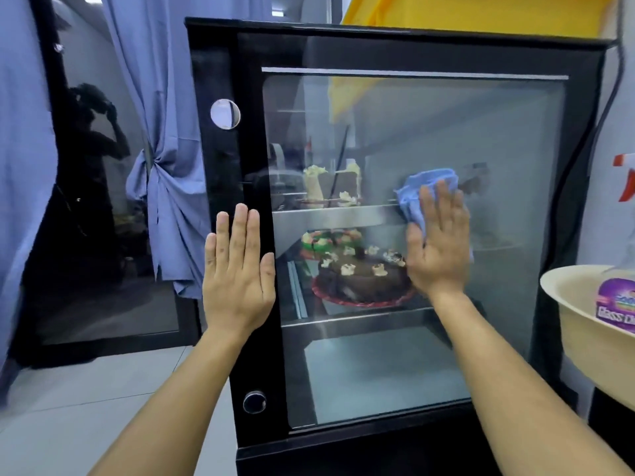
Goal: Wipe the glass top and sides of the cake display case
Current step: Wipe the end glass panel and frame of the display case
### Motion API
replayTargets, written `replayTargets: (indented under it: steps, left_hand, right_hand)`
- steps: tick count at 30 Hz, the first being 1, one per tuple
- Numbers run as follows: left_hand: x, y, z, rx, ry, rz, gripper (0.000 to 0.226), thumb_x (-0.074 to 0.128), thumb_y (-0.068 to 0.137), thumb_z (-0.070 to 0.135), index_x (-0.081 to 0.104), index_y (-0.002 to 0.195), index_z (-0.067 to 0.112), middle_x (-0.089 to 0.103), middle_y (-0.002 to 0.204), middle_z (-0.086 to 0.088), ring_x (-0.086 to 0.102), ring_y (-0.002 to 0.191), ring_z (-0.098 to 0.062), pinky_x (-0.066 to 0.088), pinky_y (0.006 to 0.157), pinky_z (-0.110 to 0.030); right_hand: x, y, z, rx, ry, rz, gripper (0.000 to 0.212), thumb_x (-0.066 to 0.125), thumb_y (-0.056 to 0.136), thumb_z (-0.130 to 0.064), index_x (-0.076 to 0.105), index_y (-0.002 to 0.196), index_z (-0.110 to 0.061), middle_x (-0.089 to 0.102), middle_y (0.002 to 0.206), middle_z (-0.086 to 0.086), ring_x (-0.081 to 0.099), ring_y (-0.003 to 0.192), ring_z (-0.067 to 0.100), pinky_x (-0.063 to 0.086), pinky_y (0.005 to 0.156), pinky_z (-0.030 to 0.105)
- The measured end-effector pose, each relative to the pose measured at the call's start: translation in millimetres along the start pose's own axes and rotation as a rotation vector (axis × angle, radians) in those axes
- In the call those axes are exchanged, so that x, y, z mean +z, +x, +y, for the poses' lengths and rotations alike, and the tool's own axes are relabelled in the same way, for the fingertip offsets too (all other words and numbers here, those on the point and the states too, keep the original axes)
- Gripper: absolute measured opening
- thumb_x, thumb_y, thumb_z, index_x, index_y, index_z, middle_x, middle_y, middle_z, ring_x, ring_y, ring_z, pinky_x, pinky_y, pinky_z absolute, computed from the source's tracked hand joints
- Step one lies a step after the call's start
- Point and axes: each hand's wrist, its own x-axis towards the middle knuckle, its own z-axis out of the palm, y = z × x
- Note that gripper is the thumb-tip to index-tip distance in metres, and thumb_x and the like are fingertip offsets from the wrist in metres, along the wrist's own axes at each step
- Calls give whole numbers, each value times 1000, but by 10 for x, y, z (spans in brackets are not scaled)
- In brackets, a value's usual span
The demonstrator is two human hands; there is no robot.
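Note:
The black-framed cake display case (247, 159) stands in front of me, its glass side pane (429, 365) facing the camera. My left hand (238, 269) lies flat with straight fingers against the black left frame strip. My right hand (438, 242) presses a blue cloth (417, 187) flat onto the glass at mid height. Inside, a chocolate cake (360, 280) sits on the middle shelf, with a green-and-red cake behind it and pale cakes on the shelf above.
A cream bowl (570, 304) at the right edge holds a glass cleaner spray bottle (616, 300). Blue curtains (165, 187) and a dark glass door (89, 201) are to the left. Pale floor tiles (86, 400) lie below left.

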Motion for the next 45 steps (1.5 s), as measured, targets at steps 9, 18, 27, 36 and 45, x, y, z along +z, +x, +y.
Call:
replayTargets:
  steps: [9, 18, 27, 36, 45]
  left_hand:
    - [14, 24, -40, 17, 24, -16, 66, 34, 108, 31, 13, 167, 12, 10, 175, -8, 3, 162, -28, 5, 131, -46]
    - [5, 4, -25, 9, 46, -23, 66, 33, 108, 31, 12, 167, 11, 9, 175, -8, 1, 162, -28, 2, 131, -45]
    - [10, -2, -17, 19, 54, -7, 65, 31, 108, 33, 14, 167, 10, 10, 175, -9, 4, 162, -29, 5, 131, -47]
    - [10, -9, -1, -3, 46, -21, 66, 28, 107, 33, 10, 167, 11, 5, 175, -7, 1, 162, -29, 2, 131, -47]
    - [41, -12, -6, -2, 32, 1, 67, 29, 106, 34, 13, 167, 10, 8, 175, -7, 3, 162, -29, 4, 131, -48]
  right_hand:
    - [325, -1187, -1676, 1, 109, -164, 56, 27, 109, -39, 23, 162, -21, 15, 170, 12, 12, 158, 35, 8, 128, 51]
    - [-87, -13, 477, 167, 30, 104, 52, 33, 110, -29, 27, 161, -22, 17, 169, 5, 18, 157, 30, 15, 127, 52]
    - [247, -832, -1452, -213, 113, -194, 58, 42, 105, -38, 31, 160, -23, 22, 169, 9, 14, 158, 32, 13, 127, 51]
    - [-206, -72, 1011, 474, 34, 153, 58, 32, 108, -41, 32, 160, -16, 24, 168, 14, 21, 156, 31, 18, 125, 54]
    - [-3, -217, 71, 99, -13, -18, 63, 37, 106, -41, 19, 163, -21, 14, 170, 10, 10, 158, 33, 1, 129, 42]
